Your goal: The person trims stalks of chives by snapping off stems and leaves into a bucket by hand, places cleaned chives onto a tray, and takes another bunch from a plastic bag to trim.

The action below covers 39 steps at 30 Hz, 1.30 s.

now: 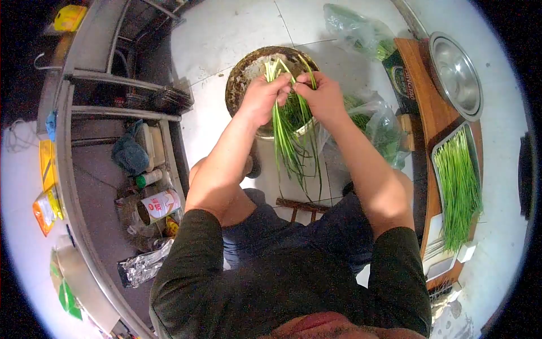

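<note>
My left hand (264, 97) is closed round a small bunch of chives (286, 141), pale stem ends up and green leaves hanging down. Close beside it, my right hand (323, 100) pinches a few chive stalks (307, 66) between thumb and fingers. Both hands meet above a round, stained bucket (232, 93) on the floor, with dark green scraps partly visible inside. The long leaves droop over the bucket's near rim.
Clear plastic bags (387, 127) of greens lie on the floor to the right. A wooden table (420, 73) holds a steel basin (454, 73) and a tray of chives (457, 189). On the left, a metal shelf (90, 152) holds a can (161, 204) and packets.
</note>
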Tool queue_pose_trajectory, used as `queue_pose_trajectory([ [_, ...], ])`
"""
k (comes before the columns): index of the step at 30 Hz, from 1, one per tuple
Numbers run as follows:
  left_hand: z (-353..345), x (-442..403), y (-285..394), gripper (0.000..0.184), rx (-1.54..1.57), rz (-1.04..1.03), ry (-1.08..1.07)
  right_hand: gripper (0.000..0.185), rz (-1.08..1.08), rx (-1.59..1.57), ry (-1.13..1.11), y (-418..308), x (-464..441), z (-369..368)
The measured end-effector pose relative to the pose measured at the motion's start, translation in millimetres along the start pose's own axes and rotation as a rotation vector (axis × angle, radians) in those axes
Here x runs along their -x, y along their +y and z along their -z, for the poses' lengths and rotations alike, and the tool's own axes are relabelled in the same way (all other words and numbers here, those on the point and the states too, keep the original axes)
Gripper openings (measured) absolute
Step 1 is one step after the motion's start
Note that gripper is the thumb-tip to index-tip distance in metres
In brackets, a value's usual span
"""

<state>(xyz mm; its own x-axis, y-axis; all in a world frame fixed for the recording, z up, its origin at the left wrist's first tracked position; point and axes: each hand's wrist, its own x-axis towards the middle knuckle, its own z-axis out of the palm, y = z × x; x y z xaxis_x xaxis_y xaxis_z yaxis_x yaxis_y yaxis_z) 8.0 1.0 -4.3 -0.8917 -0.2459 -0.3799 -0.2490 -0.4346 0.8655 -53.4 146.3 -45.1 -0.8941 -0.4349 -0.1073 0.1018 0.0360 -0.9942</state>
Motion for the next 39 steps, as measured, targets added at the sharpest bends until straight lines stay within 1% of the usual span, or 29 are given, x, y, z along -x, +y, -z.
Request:
queue_pose_trajectory([
  [2,1,0,1,0.012,0.016,-0.007,-0.007,0.026,-0.014,0.019,0.013,-5,2,1],
  [4,2,-1,2,0.011,0.039,-0.028,-0.027,0.026,-0.040,-0.070,0.002,-15,6,2],
  [5,2,0,2,0.010,-0.040,-0.050,-0.036,0.025,-0.052,-0.114,-0.004,-18,7,3],
  [7,-1,2,1,0.010,-0.196,-0.095,-0.054,0.024,-0.026,-0.058,-0.012,-14,4,4],
  [13,-2,1,0,0.011,-0.386,-0.189,0.069,0.022,0.030,0.096,-0.013,-12,5,5],
  [16,-2,3,7,0.011,-0.490,-0.151,0.093,0.024,0.038,0.153,-0.024,-13,5,6],
  [17,0,2,6,0.008,-0.483,-0.141,0.085,0.025,0.036,0.170,-0.025,-13,6,7],
  [19,5,-2,5,0.007,-0.470,-0.123,0.069,0.019,0.057,0.282,-0.048,-20,8,10],
  [20,7,-2,6,0.007,-0.416,-0.098,0.080,0.017,0.069,0.337,-0.060,-23,8,10],
  [22,7,0,12,0.006,-0.308,-0.048,0.100,0.018,0.034,0.361,-0.053,-19,5,13],
  [26,13,-1,31,0.004,-0.110,-0.194,0.302,0.019,-0.056,0.444,-0.049,-28,4,25],
  [27,20,-4,35,0.018,-0.153,-0.196,0.342,0.023,-0.030,0.437,-0.042,-24,3,28],
  [29,22,-5,33,0.022,-0.258,-0.214,0.356,0.034,0.022,0.428,-0.027,-11,-1,34],
  [30,20,-2,34,0.024,-0.310,-0.222,0.365,0.034,0.026,0.380,-0.029,-6,-2,33],
  [31,15,-1,30,0.026,-0.318,-0.187,0.392,0.033,0.030,0.331,-0.032,-3,-4,31],
  [32,7,1,27,0.022,-0.397,-0.202,0.408,0.033,0.034,0.281,-0.034,-1,-5,31],
  [35,1,1,10,0.019,-0.407,-0.169,0.219,0.016,-0.085,0.132,-0.090,-17,1,22],
  [36,0,0,4,0.018,-0.441,-0.220,0.145,0.016,-0.081,0.112,-0.099,-18,3,19],
  [38,-4,-1,-4,0.016,-0.481,-0.289,0.127,0.014,-0.074,0.073,-0.116,-20,5,16],
  [39,-3,-2,-4,0.016,-0.483,-0.271,0.130,0.014,-0.074,0.065,-0.131,-19,5,16],
])
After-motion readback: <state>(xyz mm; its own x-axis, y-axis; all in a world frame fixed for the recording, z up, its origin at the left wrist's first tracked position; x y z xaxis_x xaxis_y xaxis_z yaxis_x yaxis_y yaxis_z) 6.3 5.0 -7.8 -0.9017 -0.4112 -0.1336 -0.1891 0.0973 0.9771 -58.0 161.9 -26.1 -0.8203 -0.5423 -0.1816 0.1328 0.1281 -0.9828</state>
